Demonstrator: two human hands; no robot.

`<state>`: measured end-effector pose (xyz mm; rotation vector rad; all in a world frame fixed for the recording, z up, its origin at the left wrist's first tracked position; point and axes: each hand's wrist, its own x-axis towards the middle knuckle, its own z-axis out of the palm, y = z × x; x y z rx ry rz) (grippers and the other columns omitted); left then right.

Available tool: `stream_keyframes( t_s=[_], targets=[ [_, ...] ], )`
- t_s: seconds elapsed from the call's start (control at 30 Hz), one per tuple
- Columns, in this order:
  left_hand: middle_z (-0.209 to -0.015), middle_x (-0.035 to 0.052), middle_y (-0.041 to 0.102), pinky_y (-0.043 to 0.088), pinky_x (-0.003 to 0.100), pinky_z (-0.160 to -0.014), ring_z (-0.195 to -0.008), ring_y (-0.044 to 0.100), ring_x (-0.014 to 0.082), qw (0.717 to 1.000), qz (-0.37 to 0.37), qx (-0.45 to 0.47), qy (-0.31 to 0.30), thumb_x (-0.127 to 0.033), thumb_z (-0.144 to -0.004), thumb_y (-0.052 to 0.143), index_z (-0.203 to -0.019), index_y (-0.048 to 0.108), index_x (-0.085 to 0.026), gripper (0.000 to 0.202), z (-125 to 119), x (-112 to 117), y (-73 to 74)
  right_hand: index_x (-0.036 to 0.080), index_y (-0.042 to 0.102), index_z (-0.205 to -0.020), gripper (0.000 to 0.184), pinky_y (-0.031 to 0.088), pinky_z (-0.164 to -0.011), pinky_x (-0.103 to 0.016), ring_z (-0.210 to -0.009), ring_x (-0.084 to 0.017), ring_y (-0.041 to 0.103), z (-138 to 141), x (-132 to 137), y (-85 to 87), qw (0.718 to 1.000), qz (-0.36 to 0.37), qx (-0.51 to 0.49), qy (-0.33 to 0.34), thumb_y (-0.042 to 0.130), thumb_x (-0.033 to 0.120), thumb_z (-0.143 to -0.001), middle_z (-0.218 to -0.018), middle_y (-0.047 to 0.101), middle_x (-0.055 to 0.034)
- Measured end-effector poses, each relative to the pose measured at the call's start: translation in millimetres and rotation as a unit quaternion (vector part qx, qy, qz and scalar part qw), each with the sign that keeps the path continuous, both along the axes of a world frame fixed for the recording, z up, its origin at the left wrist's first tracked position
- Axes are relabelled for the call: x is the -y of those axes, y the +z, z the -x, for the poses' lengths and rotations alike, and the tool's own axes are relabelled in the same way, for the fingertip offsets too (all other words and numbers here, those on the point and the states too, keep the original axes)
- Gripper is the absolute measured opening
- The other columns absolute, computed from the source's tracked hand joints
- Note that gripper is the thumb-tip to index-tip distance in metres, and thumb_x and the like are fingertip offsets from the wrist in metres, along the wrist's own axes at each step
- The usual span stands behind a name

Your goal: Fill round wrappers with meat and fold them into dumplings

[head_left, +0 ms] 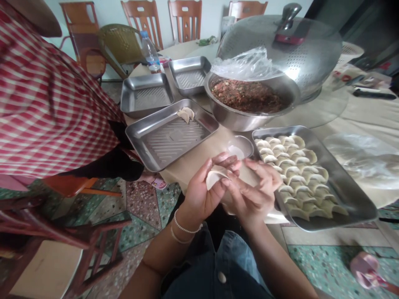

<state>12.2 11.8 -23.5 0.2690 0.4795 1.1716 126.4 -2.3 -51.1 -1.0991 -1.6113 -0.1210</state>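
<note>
A folded white dumpling (pixel 215 177) is held between my two hands, over the table's front edge. My left hand (pixel 202 187), with bracelets at the wrist, cups it with curled fingers. The thumb and fingertips of my right hand (pixel 254 191) pinch its right end. Just beyond my hands is a small metal bowl (pixel 246 145) with whitish contents. To the right, rows of finished dumplings (pixel 294 174) lie in a metal tray (pixel 358 203). A large steel bowl (pixel 237 120) of minced filling (pixel 246 95) stands behind, partly under a plastic bag (pixel 246 64).
At left, a metal tray (pixel 149 145) holds a few dumplings (pixel 186 114); two more trays (pixel 146 93) (pixel 190 72) sit behind it. A person in a checked shirt (pixel 56 104) stands on the left. A big domed lid (pixel 280 41), bottle (pixel 150 54) and knife (pixel 374 93) are farther back.
</note>
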Motion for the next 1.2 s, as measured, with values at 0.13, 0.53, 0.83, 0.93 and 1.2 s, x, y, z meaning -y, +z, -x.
stream_keyframes(
  t_s=[0.13, 0.53, 0.83, 0.93, 1.2],
  targets=[
    [-0.121, 0.0071, 0.069, 0.054, 0.027, -0.094, -0.113, 0.065, 0.0179, 0.998, -0.053, -0.024, -0.014, -0.033, -0.096, 0.046, -0.107, 0.069, -0.019, 0.029, 7, 6, 1.5, 0.047, 0.066, -0.110, 0.041, 0.035, -0.102, -0.048, -0.120, -0.025, 0.043, -10, 0, -0.1, 0.999, -0.029, 0.010, 0.012, 0.075, 0.024, -0.077, -0.113, 0.060, 0.0024],
    [-0.127, 0.0100, 0.065, 0.052, 0.035, -0.096, -0.121, 0.060, 0.0252, 0.987, -0.060, -0.033, -0.146, -0.056, -0.094, 0.038, -0.116, 0.068, -0.019, 0.053, 18, 16, 6.6, 0.045, 0.071, -0.090, 0.016, 0.038, -0.095, -0.037, -0.118, -0.021, 0.042, -31, -2, 10.4, 0.987, -0.066, 0.105, 0.107, 0.072, 0.032, -0.080, -0.091, 0.058, 0.0010],
    [-0.123, 0.0104, 0.067, 0.054, 0.030, -0.091, -0.118, 0.062, 0.0229, 0.979, -0.043, -0.025, -0.197, -0.057, -0.092, 0.044, -0.115, 0.068, -0.019, 0.051, 5, 21, 3.4, 0.055, 0.064, -0.101, 0.025, 0.029, -0.096, -0.034, -0.105, -0.015, 0.048, -48, 17, 26.3, 0.939, -0.038, 0.322, 0.114, 0.070, 0.039, -0.082, -0.090, 0.064, 0.0095],
    [-0.122, 0.0099, 0.068, 0.055, 0.024, -0.086, -0.113, 0.065, 0.0198, 0.983, -0.014, -0.007, -0.183, -0.052, -0.092, 0.045, -0.112, 0.069, -0.016, 0.048, -2, 17, -2.3, 0.054, 0.064, -0.101, 0.022, 0.028, -0.099, -0.035, -0.109, -0.015, 0.048, -49, 18, 25.0, 0.940, -0.019, 0.322, 0.106, 0.067, 0.040, -0.085, -0.096, 0.064, 0.0105],
    [-0.119, 0.0091, 0.071, 0.051, 0.029, -0.095, -0.111, 0.066, 0.0192, 0.997, -0.062, -0.024, -0.049, -0.051, -0.097, 0.033, -0.116, 0.068, -0.016, 0.053, 18, -2, -14.4, 0.042, 0.045, -0.138, 0.073, 0.044, -0.097, -0.046, -0.120, -0.025, 0.048, -50, 11, -4.9, 0.989, 0.039, 0.103, 0.099, 0.078, 0.029, -0.075, -0.125, 0.046, -0.0055]
  ],
)
